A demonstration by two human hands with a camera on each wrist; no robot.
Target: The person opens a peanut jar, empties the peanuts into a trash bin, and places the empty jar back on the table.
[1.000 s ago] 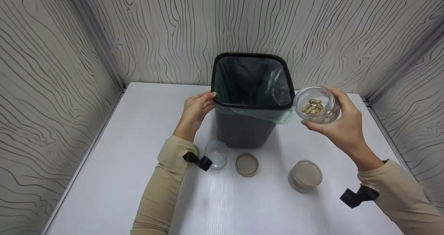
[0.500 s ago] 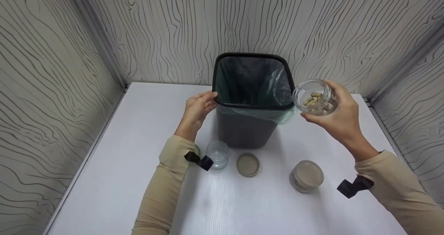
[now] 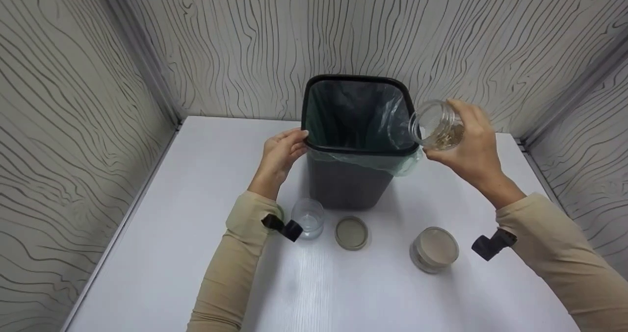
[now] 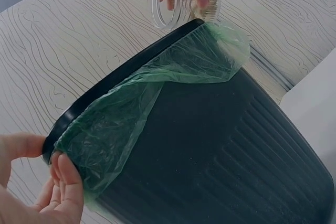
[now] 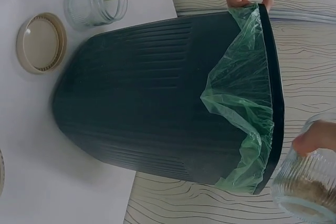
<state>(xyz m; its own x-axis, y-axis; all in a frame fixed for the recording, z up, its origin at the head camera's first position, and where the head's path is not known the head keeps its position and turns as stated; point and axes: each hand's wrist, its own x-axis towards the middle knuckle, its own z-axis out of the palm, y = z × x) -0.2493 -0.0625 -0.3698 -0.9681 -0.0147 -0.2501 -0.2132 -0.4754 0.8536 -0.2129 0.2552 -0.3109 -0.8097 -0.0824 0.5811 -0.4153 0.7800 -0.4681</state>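
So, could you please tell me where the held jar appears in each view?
Head: held jar right of centre.
Left wrist: held jar at the top, near the middle.
Right wrist: held jar at the lower right edge.
Shared landmark: the bin, in all three.

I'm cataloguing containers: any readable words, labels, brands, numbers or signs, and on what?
None readable on the dark grey plastic bin, translucent green liner, tilted clear glass jar, upright clear glass jar, round beige lid or beige-lidded glass jar.
Black wrist cameras: too small to tell.
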